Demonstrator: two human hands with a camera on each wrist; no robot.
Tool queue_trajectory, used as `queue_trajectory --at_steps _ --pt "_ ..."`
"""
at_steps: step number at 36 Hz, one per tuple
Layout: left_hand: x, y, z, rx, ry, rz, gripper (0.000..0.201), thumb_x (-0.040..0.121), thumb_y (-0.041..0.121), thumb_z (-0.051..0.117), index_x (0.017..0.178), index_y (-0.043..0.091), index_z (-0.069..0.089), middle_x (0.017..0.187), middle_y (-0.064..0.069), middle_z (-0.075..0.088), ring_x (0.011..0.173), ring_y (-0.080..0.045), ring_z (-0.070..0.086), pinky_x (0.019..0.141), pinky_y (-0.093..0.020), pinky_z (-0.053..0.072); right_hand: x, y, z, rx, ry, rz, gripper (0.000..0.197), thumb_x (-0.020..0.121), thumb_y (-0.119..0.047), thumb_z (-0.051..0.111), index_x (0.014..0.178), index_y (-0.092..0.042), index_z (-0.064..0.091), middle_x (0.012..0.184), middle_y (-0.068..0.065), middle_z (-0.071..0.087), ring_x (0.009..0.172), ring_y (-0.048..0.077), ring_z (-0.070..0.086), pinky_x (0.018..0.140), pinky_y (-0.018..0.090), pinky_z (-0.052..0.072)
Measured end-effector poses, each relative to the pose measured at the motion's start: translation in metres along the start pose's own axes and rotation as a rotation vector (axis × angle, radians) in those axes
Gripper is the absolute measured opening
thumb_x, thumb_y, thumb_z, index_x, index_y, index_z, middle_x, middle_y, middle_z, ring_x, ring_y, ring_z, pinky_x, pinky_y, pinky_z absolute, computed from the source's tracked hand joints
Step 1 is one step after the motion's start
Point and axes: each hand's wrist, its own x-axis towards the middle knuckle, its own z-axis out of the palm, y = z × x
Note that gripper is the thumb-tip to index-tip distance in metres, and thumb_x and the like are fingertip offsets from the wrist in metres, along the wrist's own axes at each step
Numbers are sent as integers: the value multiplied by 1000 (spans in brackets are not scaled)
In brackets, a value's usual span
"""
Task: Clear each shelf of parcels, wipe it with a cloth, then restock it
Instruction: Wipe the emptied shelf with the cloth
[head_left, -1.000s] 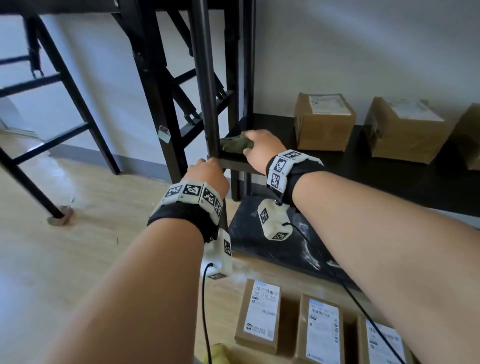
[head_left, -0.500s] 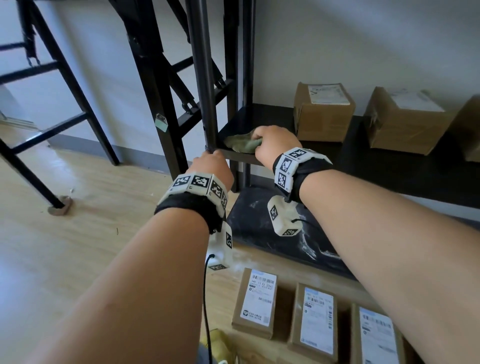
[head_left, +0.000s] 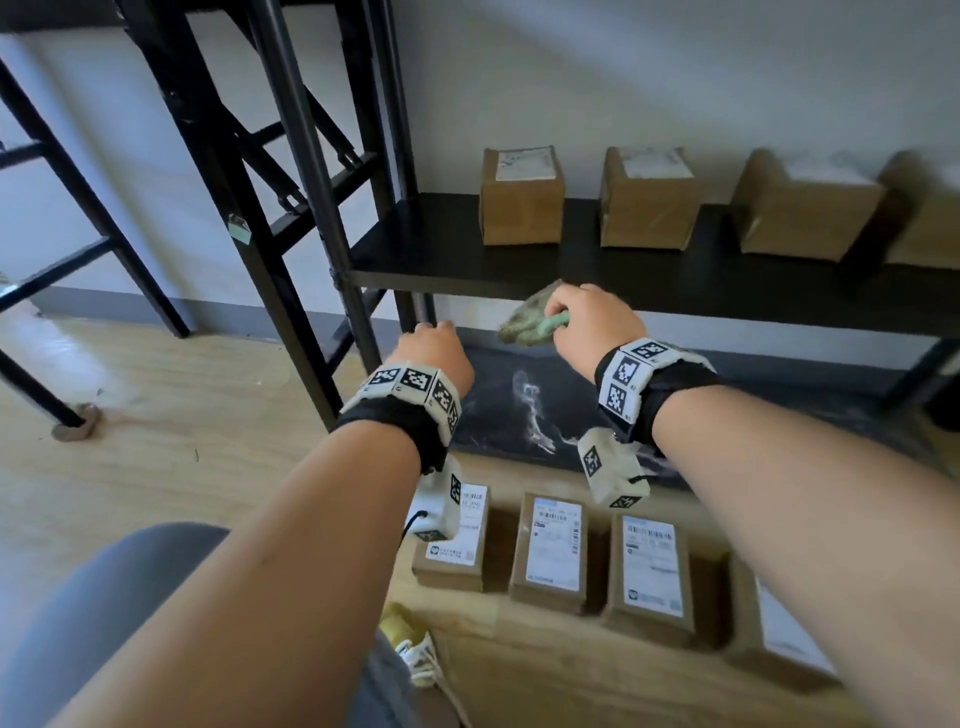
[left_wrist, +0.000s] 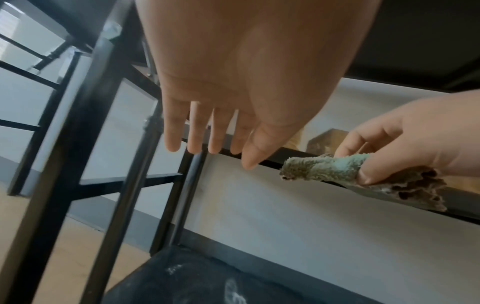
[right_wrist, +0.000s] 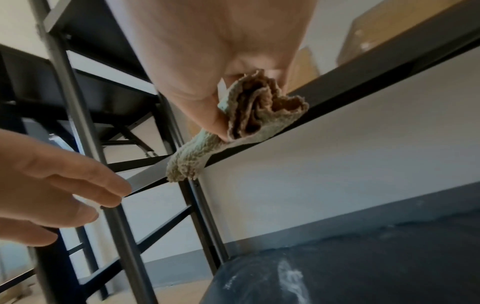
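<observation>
Here: right hand (head_left: 589, 325) grips a bunched green cloth (head_left: 530, 322) off the front edge of the middle shelf (head_left: 441, 249) | left hand (left_wrist: 207, 127) empty, fingers straight and loose, near the black upright (head_left: 311, 208) | cardboard parcels (head_left: 521, 196) at shelf back | labelled parcels (head_left: 553, 553) in a row on the floor | bottom shelf (head_left: 524, 415) smeared white.

We see four parcels (head_left: 521, 200) in a row along the back of the middle shelf (head_left: 452, 254), against the wall. Below it lies the bottom shelf (head_left: 727, 415), and before that, on the floor (head_left: 130, 415), a row of boxes (head_left: 553, 553). Left of the shelving stands another frame (head_left: 78, 208).
</observation>
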Motion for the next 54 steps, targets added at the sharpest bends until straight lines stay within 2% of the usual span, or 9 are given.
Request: queue_trajectory --at_steps 5,10,16,19,24,32,43,50,54 --pt "-8 48 27 -23 -52 99 49 91 14 46 139 11 37 138 -13 39 126 -36 40 98 -49 44 -31 52 -7 -14 -65 160 31 85 -5 49 106 -26 59 112 2 57 96 25 55 75 33 47" --pt "-10 98 60 -26 -100 245 44 92 18 49 134 9 42 136 -14 41 125 -34 42 98 -47 43 -58 105 -7 -21 -114 330 27 87 -6 49 107 -22 58 108 5 61 89 25 57 74 33 49" --pt "2 152 105 23 -193 359 50 90 13 47 139 10 39 139 -13 41 129 -34 39 108 -47 33 -77 167 8 -8 -161 491 32 88 -7 48 115 -20 58 112 7 61 98 28 59 79 34 49" --pt "11 177 132 17 -227 385 50 90 13 48 139 10 39 138 -13 42 127 -33 41 102 -45 41 -78 200 19 16 -197 523 34 88 -6 48 118 -18 57 115 8 60 99 28 59 81 33 49" --pt "24 214 171 34 -302 361 53 89 15 53 140 10 39 138 -13 41 128 -33 40 101 -46 42 -76 254 38 46 -248 573 38 88 -4 49 122 -19 56 121 8 58 102 26 58 81 33 49" --pt "31 265 215 42 -325 333 50 88 13 49 138 12 42 135 -12 44 125 -32 42 99 -43 42 -82 320 52 63 -265 596 39 86 -4 46 120 -20 55 122 10 55 100 29 57 77 31 44" --pt "10 326 242 -18 -343 209 51 88 8 48 139 11 39 137 -12 42 127 -31 40 102 -42 42 -90 389 38 51 -350 516 38 83 -6 47 115 -25 58 121 7 55 97 28 56 76 31 43" --pt "-17 366 252 5 -324 181 49 88 7 43 137 9 41 135 -14 43 126 -32 40 100 -43 43 -120 432 24 65 -364 531 35 83 -8 50 115 -23 57 118 7 56 100 29 57 76 31 44" --pt "-29 392 261 5 -310 206 51 88 5 42 139 10 39 138 -13 42 127 -31 39 100 -42 42 -142 459 17 82 -343 564 30 84 -7 50 111 -19 56 112 9 56 89 28 55 72 31 43"
